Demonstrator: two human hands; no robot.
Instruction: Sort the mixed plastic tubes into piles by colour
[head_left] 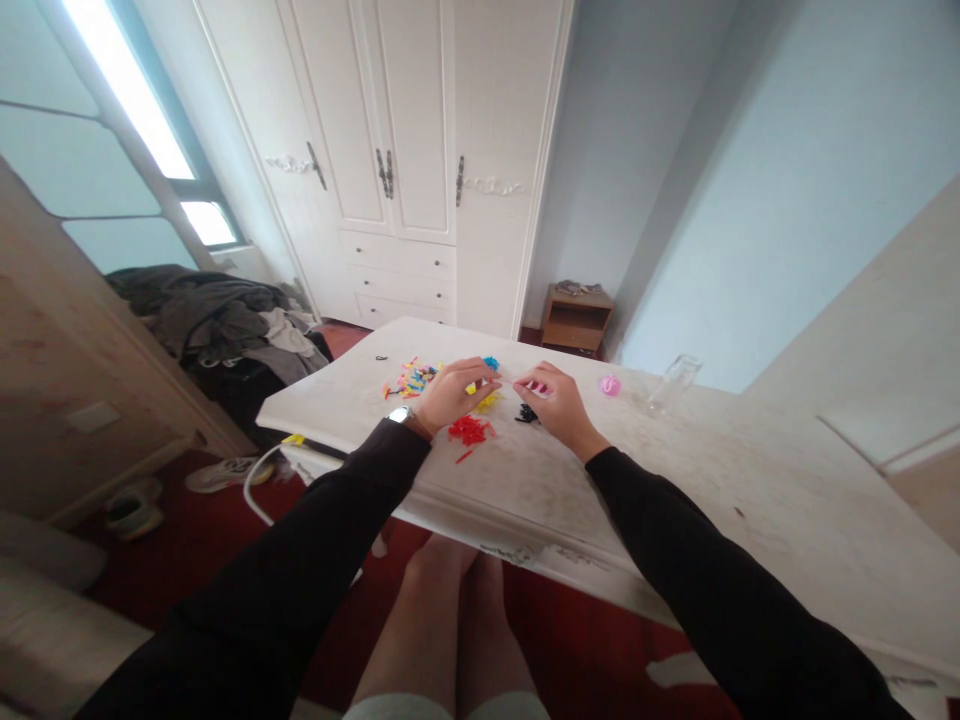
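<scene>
My left hand, with a watch at the wrist, is closed in a pinch over the table. Facing it, my right hand is also pinched, its fingertips close to the left ones. Something thin and pale pink seems to be between the fingertips, too small to make out. Below the hands are small sorted piles: red pieces, yellow pieces partly hidden by my left hand, black pieces beside my right hand, and blue pieces behind. A mixed-colour pile lies left of my left hand.
On the white table stand a pink round item and a clear glass container to the right. A small black loop lies far left. A white cable hangs at the left edge. Clothes are heaped beyond.
</scene>
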